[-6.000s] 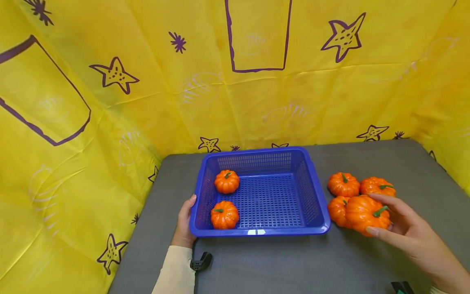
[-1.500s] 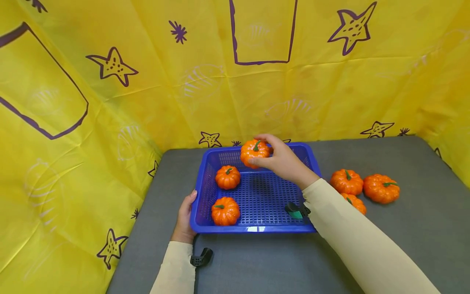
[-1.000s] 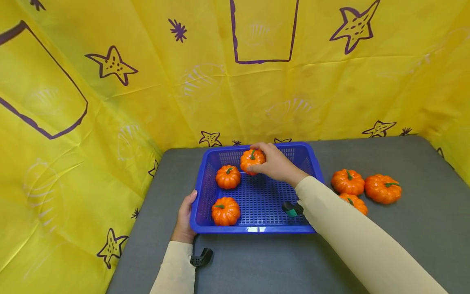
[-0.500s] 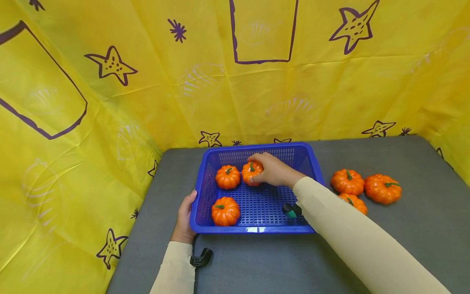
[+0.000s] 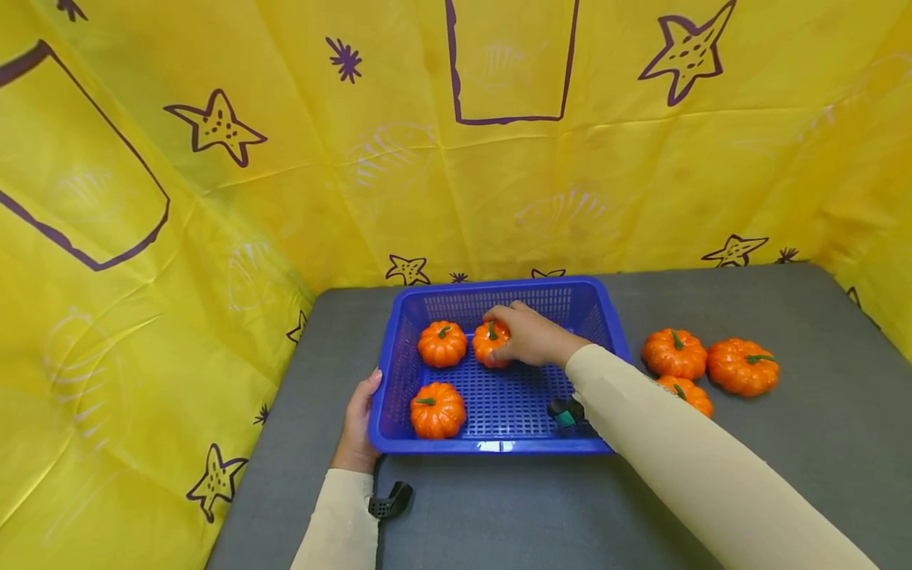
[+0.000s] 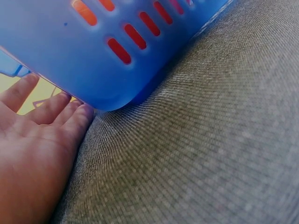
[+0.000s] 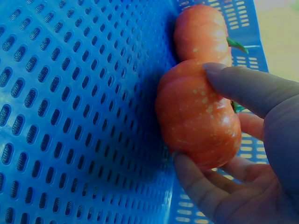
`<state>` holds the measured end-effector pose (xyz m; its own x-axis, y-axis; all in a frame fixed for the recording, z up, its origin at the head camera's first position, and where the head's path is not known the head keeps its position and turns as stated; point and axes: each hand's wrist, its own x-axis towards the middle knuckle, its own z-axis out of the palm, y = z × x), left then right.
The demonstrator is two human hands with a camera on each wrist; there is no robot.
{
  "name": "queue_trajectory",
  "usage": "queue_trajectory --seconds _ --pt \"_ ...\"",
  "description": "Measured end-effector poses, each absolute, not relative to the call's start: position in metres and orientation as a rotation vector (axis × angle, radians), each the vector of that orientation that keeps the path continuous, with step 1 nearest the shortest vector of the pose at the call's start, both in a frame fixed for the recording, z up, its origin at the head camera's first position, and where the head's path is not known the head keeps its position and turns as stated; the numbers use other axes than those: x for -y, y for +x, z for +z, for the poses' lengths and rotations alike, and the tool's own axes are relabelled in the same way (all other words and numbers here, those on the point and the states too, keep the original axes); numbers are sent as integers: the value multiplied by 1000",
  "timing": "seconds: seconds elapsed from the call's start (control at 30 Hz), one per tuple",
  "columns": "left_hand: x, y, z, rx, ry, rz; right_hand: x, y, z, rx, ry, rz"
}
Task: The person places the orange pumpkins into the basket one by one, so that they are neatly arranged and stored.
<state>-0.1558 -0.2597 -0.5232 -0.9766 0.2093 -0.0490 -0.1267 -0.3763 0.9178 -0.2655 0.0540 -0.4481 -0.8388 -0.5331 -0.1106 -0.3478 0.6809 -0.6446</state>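
Observation:
My right hand [image 5: 530, 336] holds a small orange pumpkin [image 5: 488, 346] with a green stem, low inside a blue perforated basket [image 5: 499, 446]. In the right wrist view, thumb and fingers lie on either side of that pumpkin [image 7: 196, 116], right against its neighbour [image 7: 201, 32]. A second pumpkin [image 5: 442, 345] sits at the basket's back left, a third [image 5: 438, 412] at its front left. My left hand [image 5: 356, 419] rests against the basket's left side. The left wrist view shows its fairly straight fingers [image 6: 51, 107] touching the basket's edge [image 6: 88, 100].
To the right of the basket, three more pumpkins lie grouped on the grey table [image 5: 499, 514]: one at the left [image 5: 674, 354], one at the right [image 5: 743, 367] and one in front [image 5: 689, 394], partly behind my right sleeve [image 5: 684, 451]. A yellow patterned cloth [image 5: 399, 182] hangs behind.
My right hand took a pumpkin from the group at the right, carried it left over the basket and lowered it beside the back-left pumpkin. My left hand stayed at the basket's side.

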Motion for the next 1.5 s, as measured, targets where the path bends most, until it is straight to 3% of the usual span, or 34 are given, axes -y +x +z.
queue_trajectory --seconds 0.6,1.5 --pt "260 -155 -526 -1606 89 2455 -62 -263 -440 -2593 -652 -1010" --pt "260 -156 -525 -1634 79 2444 -82 -262 -414 -2222 -452 -1646"
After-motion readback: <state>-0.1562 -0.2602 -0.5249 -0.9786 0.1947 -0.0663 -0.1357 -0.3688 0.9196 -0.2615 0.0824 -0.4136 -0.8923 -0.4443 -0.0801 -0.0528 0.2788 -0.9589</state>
